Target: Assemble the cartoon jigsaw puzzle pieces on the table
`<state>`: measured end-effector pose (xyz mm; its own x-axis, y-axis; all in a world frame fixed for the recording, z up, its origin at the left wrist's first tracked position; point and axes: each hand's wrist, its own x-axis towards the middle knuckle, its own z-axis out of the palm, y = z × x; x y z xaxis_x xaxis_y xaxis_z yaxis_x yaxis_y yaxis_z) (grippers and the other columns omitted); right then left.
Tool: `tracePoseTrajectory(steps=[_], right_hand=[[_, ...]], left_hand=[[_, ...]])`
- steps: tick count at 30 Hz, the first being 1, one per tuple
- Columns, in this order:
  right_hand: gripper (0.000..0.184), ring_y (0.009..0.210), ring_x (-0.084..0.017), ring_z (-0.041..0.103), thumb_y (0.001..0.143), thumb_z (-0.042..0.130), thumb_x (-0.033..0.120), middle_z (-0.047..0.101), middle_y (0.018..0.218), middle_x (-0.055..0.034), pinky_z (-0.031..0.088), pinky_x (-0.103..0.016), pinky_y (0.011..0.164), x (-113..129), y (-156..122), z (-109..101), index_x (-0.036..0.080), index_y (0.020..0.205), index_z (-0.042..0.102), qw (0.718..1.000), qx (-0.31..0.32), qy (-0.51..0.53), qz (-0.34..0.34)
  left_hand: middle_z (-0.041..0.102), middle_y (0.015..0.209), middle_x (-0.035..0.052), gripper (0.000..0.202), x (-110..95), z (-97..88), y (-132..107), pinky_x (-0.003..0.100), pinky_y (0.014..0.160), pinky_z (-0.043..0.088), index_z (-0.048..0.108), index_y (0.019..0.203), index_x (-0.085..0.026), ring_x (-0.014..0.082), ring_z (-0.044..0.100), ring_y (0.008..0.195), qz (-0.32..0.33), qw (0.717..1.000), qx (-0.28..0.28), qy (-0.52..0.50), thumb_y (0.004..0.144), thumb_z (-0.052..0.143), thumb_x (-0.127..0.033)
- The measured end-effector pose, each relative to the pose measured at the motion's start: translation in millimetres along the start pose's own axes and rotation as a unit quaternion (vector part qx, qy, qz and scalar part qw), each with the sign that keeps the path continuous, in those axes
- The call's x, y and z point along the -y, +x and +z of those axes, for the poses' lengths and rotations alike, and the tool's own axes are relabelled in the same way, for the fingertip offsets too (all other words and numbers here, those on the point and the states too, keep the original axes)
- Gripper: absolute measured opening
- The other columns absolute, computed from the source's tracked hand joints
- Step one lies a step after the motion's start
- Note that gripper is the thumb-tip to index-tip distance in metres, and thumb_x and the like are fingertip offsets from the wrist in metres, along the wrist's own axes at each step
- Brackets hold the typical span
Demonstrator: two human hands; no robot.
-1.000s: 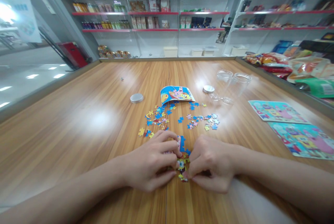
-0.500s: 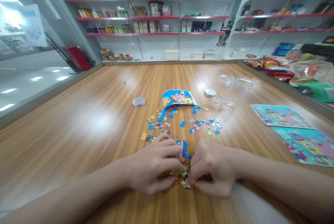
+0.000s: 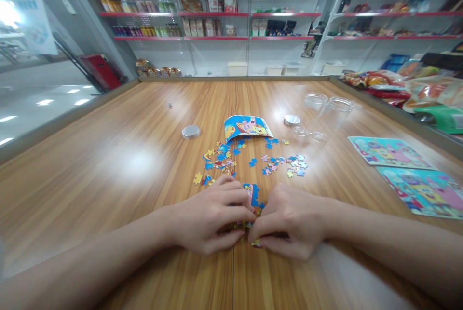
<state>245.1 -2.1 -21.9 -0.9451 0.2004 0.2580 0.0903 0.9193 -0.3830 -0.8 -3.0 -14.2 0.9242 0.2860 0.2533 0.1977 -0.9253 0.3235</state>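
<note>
A partly joined jigsaw puzzle point(image 3: 252, 189), blue, pink and yellow, lies on the wooden table between my hands. My left hand point(image 3: 216, 216) is curled against its left side, gripping the joined pieces with fingers and thumb. At the lower edge, my right hand point(image 3: 291, 223) is closed with thumb and index finger pinching a small yellowish puzzle piece point(image 3: 256, 243). My fingers cover much of the joined part. Loose puzzle pieces point(image 3: 220, 158) are scattered just beyond my left hand, with more loose pieces point(image 3: 284, 164) beyond my right.
A curved picture card point(image 3: 249, 128) stands behind the pieces. Silver lids point(image 3: 191, 131) and clear jars point(image 3: 338, 112) are farther back. Two picture sheets point(image 3: 392, 152) lie at the right. Snack bags point(image 3: 430, 90) sit past the right edge, and stocked shelves point(image 3: 213, 13) beyond the table.
The view has tilted slightly downward. My right thumb and index finger have shifted left over the lower puzzle edge, covering more of it. My left hand stays nearly in place.
</note>
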Motion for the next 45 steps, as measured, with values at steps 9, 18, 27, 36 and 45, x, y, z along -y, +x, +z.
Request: tracePoseTrajectory(steps=[9, 18, 27, 36, 45], right_hand=[[0.016, 0.056, -0.011, 0.058, 0.085, 0.058, 0.017, 0.070, 0.069, 0.0033, 0.033, -0.025, 0.051, 2.5, -1.4, 1.2, 0.022, 0.094, 0.070, 1.000, -0.010, -0.002, -0.006], [0.026, 0.086, -0.021, 0.064, 0.093, 0.055, 0.030, 0.072, 0.094, -0.0088, 0.042, -0.029, 0.074, -58.9, -11.7, -33.4, 0.018, 0.107, 0.074, 0.801, -0.214, -0.259, 0.495], [0.029, 0.086, -0.025, 0.064, 0.095, 0.058, 0.039, 0.071, 0.091, -0.0113, 0.044, -0.033, 0.076, -90.9, -26.5, -41.0, 0.017, 0.089, 0.077, 0.784, -0.188, -0.229, 0.546], [0.020, 0.083, -0.023, 0.064, 0.091, 0.063, 0.029, 0.072, 0.088, -0.0107, 0.044, -0.033, 0.078, -90.0, -23.5, -36.7, 0.016, 0.082, 0.074, 0.785, -0.206, -0.202, 0.548], [0.008, 0.079, -0.019, 0.062, 0.088, 0.060, 0.020, 0.070, 0.084, -0.0059, 0.044, -0.031, 0.075, -90.1, -21.1, -30.8, 0.016, 0.085, 0.067, 0.805, -0.274, -0.163, 0.500]], left_hand=[[0.066, 0.104, 0.0072, 0.020, -0.8, -1.6, 1.9, 0.042, 0.091, 0.041, 0.063, 0.107, -0.021, 0.0225, 0.059, 0.095, -0.002, 1.000, -0.002, -0.008, 0.088, 0.057, -0.017], [0.065, 0.108, 0.0075, 0.029, 3.1, -2.6, -0.4, 0.042, 0.093, 0.041, 0.063, 0.115, -0.021, 0.0222, 0.059, 0.099, -0.011, 1.000, -0.006, -0.024, 0.087, 0.059, -0.014], [0.066, 0.106, 0.0074, 0.029, 2.6, -3.0, 0.7, 0.041, 0.090, 0.042, 0.062, 0.115, -0.021, 0.0220, 0.059, 0.097, -0.010, 0.999, -0.010, -0.039, 0.086, 0.060, -0.013], [0.065, 0.106, 0.0076, 0.027, 5.7, -3.4, -1.0, 0.040, 0.090, 0.041, 0.064, 0.114, -0.021, 0.0220, 0.059, 0.099, -0.014, 0.999, -0.028, -0.030, 0.088, 0.059, -0.013], [0.066, 0.106, 0.0079, 0.028, 8.9, -1.8, -2.3, 0.040, 0.093, 0.042, 0.063, 0.114, -0.021, 0.0220, 0.060, 0.100, -0.017, 0.999, -0.029, -0.027, 0.087, 0.062, -0.013]])
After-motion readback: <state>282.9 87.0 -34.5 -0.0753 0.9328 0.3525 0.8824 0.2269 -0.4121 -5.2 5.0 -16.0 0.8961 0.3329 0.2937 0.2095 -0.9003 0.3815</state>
